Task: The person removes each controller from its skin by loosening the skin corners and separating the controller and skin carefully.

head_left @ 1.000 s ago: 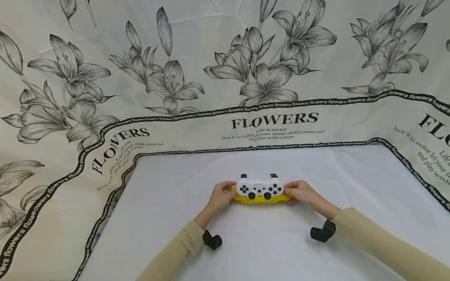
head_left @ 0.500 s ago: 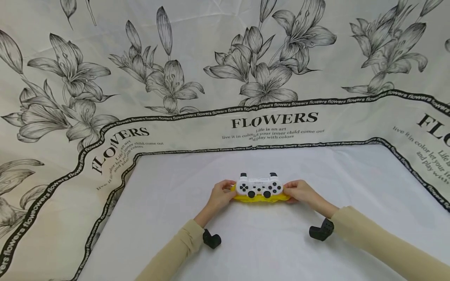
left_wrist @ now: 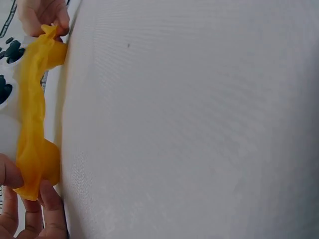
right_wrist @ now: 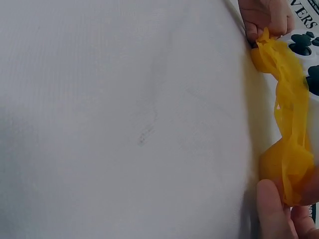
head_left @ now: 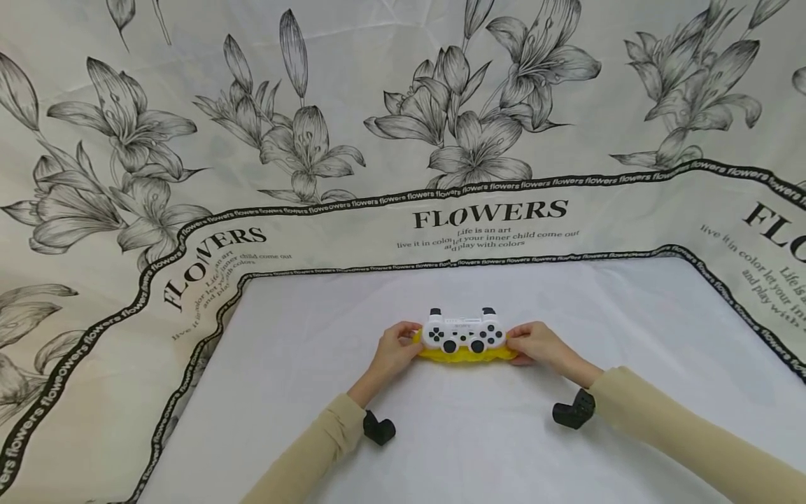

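Note:
A white game controller [head_left: 462, 330] with black sticks and buttons is held at the middle of the table, its button face toward me. Soft, thin yellow silicone-like cover [head_left: 466, 355] wraps its grip side, and the grips bulge beneath it in the left wrist view. My left hand [head_left: 394, 351] pinches the cover's left end between thumb and fingers. At the other end my right hand [head_left: 543, 344] pinches the cover in the same way. Along the near edge the cover [right_wrist: 291, 114] is wrinkled and bunched in the right wrist view. The controller's back is hidden.
A white cloth [head_left: 315, 315] covers the table. Behind it and at both sides hangs a curtain [head_left: 352, 238] with printed flowers and black lettered bands. Black wrist devices [head_left: 380, 428] sit under both sleeves.
Both hands keep their hold. The right wrist has shifted slightly left, and the right end of the yellow cover has drawn in a little.

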The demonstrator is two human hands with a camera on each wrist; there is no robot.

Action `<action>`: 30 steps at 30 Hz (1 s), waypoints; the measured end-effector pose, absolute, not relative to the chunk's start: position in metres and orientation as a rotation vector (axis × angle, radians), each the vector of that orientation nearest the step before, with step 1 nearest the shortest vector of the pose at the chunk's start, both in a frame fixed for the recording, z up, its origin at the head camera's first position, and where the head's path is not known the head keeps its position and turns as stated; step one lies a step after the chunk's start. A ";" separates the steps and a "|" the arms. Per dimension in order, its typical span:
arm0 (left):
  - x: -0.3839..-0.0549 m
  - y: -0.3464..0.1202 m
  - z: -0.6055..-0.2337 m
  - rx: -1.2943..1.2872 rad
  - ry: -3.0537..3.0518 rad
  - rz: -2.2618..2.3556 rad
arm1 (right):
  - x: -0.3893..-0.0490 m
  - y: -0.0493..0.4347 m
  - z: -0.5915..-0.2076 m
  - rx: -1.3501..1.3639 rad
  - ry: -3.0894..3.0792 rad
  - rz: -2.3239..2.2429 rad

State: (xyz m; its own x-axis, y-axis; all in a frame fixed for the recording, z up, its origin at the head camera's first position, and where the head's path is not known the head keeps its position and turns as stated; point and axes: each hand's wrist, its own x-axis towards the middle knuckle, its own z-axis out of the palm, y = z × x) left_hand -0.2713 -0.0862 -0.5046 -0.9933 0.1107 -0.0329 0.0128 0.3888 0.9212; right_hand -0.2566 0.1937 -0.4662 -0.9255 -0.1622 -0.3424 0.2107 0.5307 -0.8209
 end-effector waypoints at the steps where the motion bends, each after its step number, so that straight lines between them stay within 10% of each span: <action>1: -0.272 -0.086 -0.504 0.121 2.547 1.685 | -0.257 0.194 -0.467 0.042 2.391 -1.360; 30: -0.257 -0.084 -0.502 0.128 2.618 1.710 | -0.257 0.201 -0.470 0.105 2.318 -1.550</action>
State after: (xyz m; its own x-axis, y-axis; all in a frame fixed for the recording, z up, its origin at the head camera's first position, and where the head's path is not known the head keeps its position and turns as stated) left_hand -0.2569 -0.0839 -0.5021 -0.9966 0.0748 0.0346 0.0617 0.3995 0.9147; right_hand -0.2569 0.2012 -0.4698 -0.9361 -0.1306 -0.3266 0.2519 0.3990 -0.8817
